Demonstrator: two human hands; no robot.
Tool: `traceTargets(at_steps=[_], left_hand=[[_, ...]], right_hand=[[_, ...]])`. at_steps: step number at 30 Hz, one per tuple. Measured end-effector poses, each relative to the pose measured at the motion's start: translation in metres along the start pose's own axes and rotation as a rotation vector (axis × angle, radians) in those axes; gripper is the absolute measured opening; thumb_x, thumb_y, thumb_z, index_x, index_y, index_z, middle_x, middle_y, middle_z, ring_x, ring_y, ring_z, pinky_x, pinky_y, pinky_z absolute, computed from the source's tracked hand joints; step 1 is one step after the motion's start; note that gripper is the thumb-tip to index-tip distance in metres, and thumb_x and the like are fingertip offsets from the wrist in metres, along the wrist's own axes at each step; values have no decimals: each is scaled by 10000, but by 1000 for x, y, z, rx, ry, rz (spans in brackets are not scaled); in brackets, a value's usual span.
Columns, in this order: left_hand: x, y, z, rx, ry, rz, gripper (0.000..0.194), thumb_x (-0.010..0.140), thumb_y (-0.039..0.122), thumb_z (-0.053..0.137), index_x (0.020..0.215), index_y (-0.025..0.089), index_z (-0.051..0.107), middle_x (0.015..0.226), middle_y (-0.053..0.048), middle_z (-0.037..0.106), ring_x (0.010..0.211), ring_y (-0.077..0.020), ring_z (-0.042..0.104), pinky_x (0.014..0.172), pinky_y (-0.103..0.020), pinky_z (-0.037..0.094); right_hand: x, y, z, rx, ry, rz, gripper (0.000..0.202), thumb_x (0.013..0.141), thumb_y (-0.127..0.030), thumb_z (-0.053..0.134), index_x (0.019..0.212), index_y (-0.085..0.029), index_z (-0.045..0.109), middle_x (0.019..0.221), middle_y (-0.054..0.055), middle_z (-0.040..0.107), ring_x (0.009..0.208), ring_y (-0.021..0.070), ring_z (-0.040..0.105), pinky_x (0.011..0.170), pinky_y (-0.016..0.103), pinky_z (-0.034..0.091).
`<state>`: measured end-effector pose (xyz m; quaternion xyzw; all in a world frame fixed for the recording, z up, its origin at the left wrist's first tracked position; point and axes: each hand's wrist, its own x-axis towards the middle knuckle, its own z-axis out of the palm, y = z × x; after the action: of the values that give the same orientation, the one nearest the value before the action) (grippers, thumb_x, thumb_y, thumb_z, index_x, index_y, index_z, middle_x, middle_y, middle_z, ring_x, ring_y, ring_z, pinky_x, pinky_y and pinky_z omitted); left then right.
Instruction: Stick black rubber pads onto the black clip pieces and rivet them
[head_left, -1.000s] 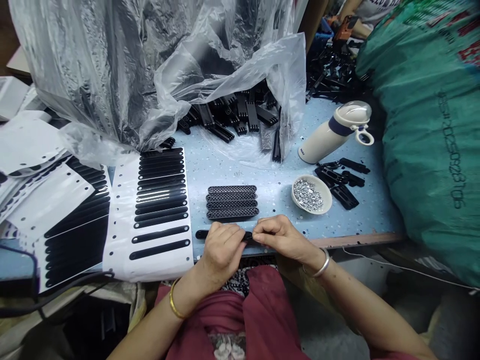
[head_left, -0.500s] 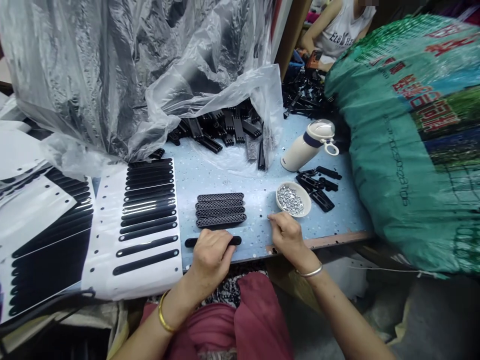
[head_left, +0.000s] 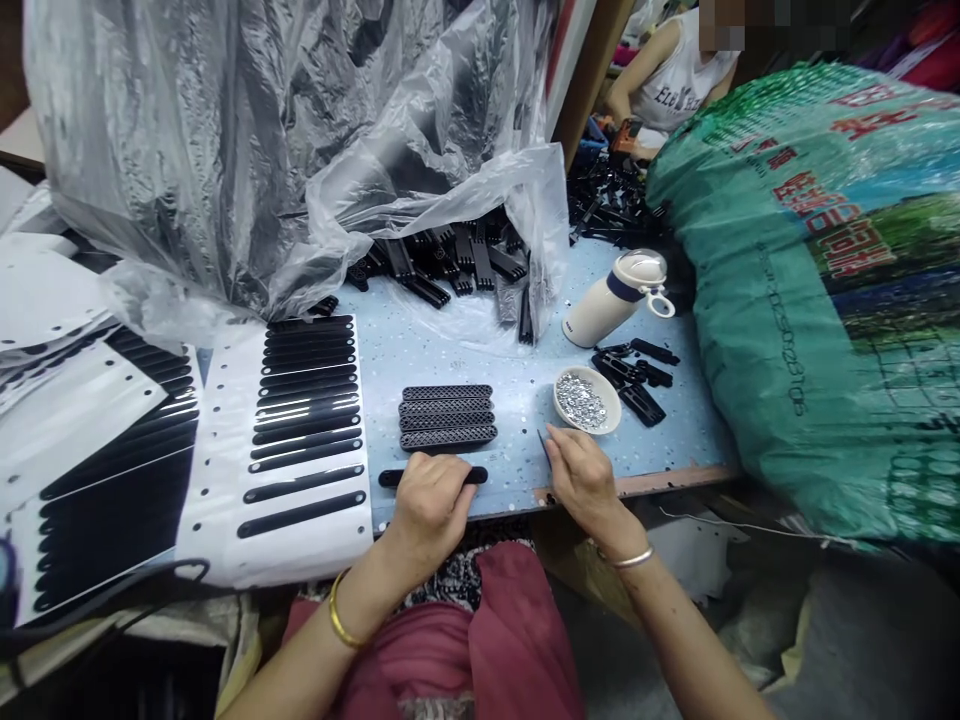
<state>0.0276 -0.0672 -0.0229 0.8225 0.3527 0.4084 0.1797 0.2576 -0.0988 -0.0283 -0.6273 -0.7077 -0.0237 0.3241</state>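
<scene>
My left hand (head_left: 430, 497) is closed over a long black bar with rounded ends (head_left: 477, 475), pressing it near the table's front edge. Both ends of the bar stick out past the fingers. Just behind it lie several black bars with a lattice pattern (head_left: 448, 418), side by side in a row. My right hand (head_left: 583, 472) is closed in a pinch, and a thin dark pointed tool (head_left: 542, 441) shows at its fingertips; most of it is hidden. Close beyond that hand sits a white bowl (head_left: 616, 412) with many small silvery metal pieces (head_left: 582, 400).
White sheets with black strips (head_left: 306, 500) cover the left side. Behind, clear plastic (head_left: 450, 190) drapes over black parts (head_left: 480, 262). A cream bottle (head_left: 600, 315) and loose black parts (head_left: 637, 378) stand right, beside a large green sack (head_left: 757, 330). A person (head_left: 675, 80) sits beyond.
The view has shifted slightly. My right hand has turned a little near the bowl, and the thin dark tool now shows at its fingertips. My left hand still holds the black bar.
</scene>
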Motion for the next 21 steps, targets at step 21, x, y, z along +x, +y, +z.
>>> traceTargets(at_steps=[21], left_hand=[[-17,-7,-32,204,26,125,223,850,93,563,1062,149,607,981,-137,718,976,-292,658,754,-421,478]], right_hand=[[23,-67,19,811,-375,613,216,712,-320,653,571,-164,609,505,-28,515,489,95,422,470,231,331]])
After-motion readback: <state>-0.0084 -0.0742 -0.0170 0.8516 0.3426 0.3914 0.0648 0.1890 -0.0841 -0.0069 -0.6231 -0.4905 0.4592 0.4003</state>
